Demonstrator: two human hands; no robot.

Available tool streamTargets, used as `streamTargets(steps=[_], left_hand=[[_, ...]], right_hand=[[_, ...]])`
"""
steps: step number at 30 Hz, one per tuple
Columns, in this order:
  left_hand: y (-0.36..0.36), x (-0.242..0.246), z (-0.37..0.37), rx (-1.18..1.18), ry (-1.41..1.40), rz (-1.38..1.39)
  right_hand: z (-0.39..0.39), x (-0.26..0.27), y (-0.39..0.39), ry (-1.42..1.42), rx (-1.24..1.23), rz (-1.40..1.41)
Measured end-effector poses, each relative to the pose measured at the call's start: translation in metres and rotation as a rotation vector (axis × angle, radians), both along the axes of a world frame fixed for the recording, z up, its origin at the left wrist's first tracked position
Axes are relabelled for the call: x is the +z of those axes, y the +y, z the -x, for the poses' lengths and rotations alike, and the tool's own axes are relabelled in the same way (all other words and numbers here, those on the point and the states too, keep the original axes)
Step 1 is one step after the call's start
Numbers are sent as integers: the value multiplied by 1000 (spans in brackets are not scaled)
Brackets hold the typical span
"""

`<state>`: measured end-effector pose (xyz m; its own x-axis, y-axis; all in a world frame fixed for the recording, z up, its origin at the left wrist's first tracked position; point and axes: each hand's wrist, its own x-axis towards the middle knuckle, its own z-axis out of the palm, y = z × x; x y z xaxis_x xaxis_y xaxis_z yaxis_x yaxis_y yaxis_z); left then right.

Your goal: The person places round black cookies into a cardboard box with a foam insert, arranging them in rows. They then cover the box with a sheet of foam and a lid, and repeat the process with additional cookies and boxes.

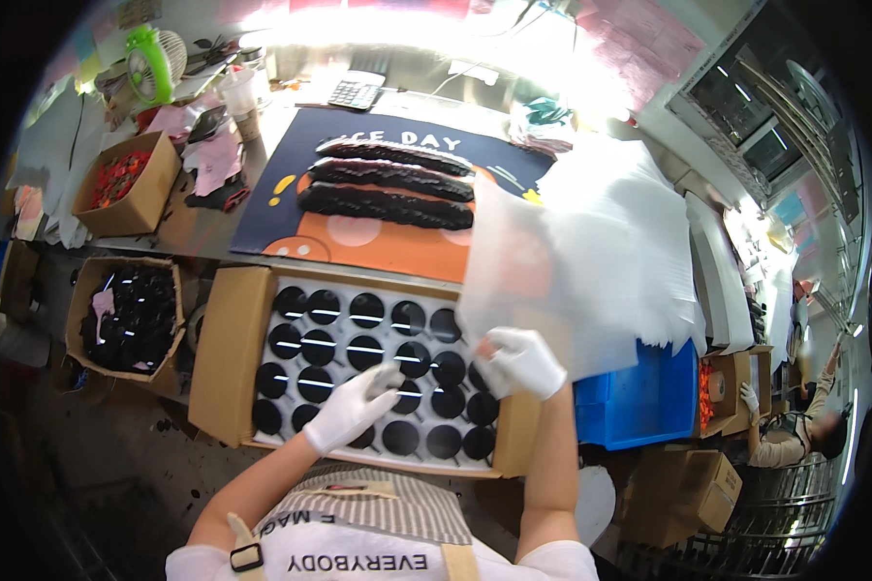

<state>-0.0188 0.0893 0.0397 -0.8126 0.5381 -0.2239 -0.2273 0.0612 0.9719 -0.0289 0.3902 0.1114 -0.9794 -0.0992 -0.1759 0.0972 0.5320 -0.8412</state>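
Note:
A cardboard box [385, 465] in front of me holds rows of round black glossy discs [401, 439] on a white sheet. My right hand [527, 359], in a white glove, pinches a translucent white sheet [509, 254] that rises from the box's right side and is blurred at its edge. My left hand [356, 408], also gloved, hovers over the discs with its fingers partly curled; nothing shows in it. Behind the box, three long rows of stacked black pieces [385, 205] lie on a printed mat [276, 210].
A stack of white sheets [618, 240] overhangs a blue bin [650, 399] at right. On the left are a carton of red pieces [127, 181] and a carton of black pieces [134, 316]. A green fan [149, 65] and calculator [357, 91] stand behind. A co-worker [792, 436] is far right.

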Motion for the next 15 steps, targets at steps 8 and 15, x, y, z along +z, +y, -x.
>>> streamTargets(steps=[8, 15], left_hand=[[-43, -25, 31, 315, -136, 31], [-124, -38, 35, 404, 109, 585]], right_hand=[[-42, -24, -144, -398, -146, 383], [-66, -90, -98, -354, -518, 355]])
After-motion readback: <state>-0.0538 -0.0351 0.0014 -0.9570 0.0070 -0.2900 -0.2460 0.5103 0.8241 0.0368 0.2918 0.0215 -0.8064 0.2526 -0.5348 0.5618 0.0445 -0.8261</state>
